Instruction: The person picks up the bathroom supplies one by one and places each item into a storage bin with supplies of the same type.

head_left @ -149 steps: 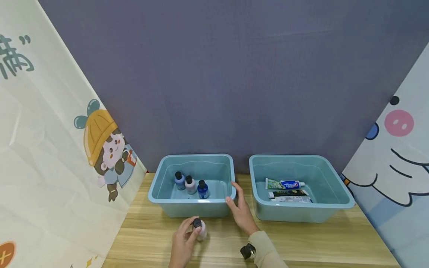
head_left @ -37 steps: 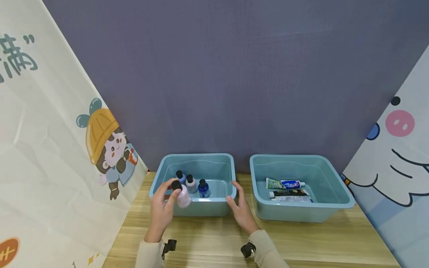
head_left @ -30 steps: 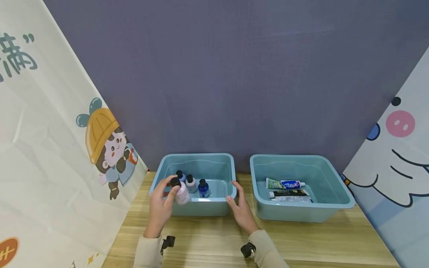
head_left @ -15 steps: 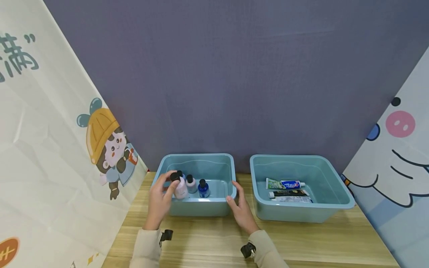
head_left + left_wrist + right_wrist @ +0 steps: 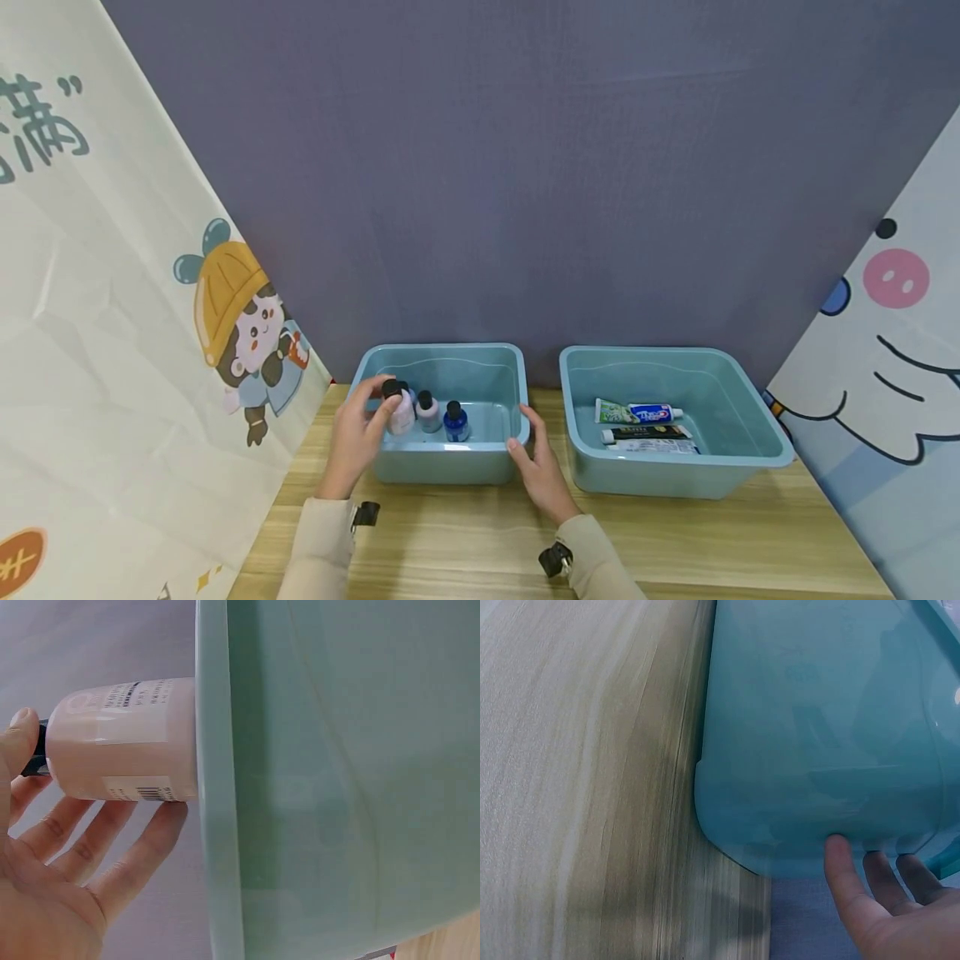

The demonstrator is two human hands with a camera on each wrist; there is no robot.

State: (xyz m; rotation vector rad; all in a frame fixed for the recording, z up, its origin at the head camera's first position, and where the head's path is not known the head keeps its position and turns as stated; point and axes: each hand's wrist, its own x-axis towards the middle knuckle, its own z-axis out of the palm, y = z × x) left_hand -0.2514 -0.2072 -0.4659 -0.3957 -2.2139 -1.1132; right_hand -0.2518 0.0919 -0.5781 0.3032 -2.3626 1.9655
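My left hand [image 5: 356, 433] pinches the black cap of a small pale-pink bottle [image 5: 401, 417], which stands upright over the left end of the left blue bin [image 5: 442, 468]. In the left wrist view the pink bottle [image 5: 124, 742] shows printed labels, and its lower end is hidden behind the bin rim. Another pink bottle [image 5: 428, 415] and a dark blue bottle [image 5: 456, 425] stand inside; a lighter blue one is mostly covered by the held bottle. My right hand [image 5: 543, 475] touches the bin's front right corner, its straight fingers [image 5: 840, 859] against the outer wall.
A second blue bin [image 5: 652, 479] stands to the right, holding a green-and-blue toothpaste tube [image 5: 648, 413], a black tube [image 5: 647, 432] and a white tube [image 5: 656, 447]. Both bins sit on a wooden table [image 5: 465, 542] before a grey-blue backdrop [image 5: 525, 208].
My left hand lifted the pink bottle from the table, brought it over the front rim and moved it further back into the left bin. My right hand stayed at the corner.
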